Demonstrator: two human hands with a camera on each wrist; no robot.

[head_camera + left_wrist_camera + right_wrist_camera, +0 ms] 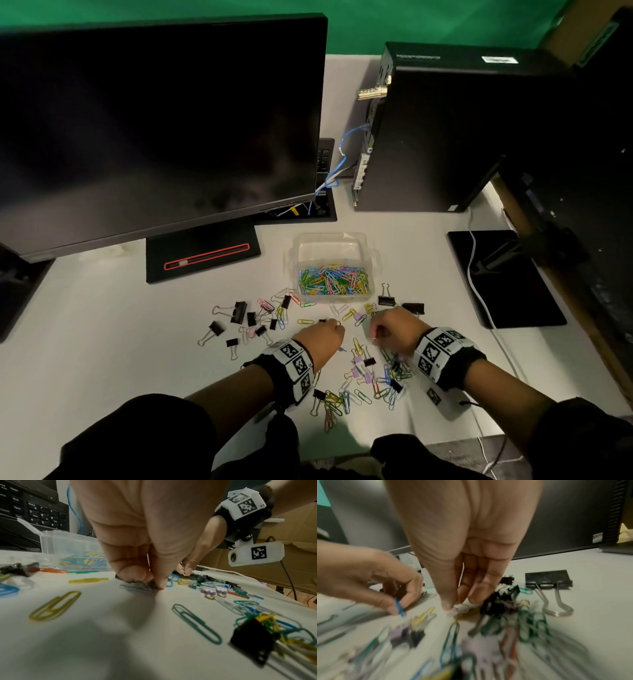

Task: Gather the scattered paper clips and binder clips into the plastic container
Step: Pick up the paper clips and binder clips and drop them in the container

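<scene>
The left hand [323, 337] is pinching a blue paper clip [398, 606] and the right hand [394, 329] a pale one off the desk [102, 325], just short of the plastic container [334, 267], and tangled neighbours may be dragging along, then dropping.

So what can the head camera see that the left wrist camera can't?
Only the head view shows the big dark monitor screen, the black computer tower and both wrists.

Only the left wrist view shows the black keyboard's number keys and, close up, a green paper clip.

Both show the clear plastic container holding colourful clips, and the left hand down among the scattered clips.
</scene>
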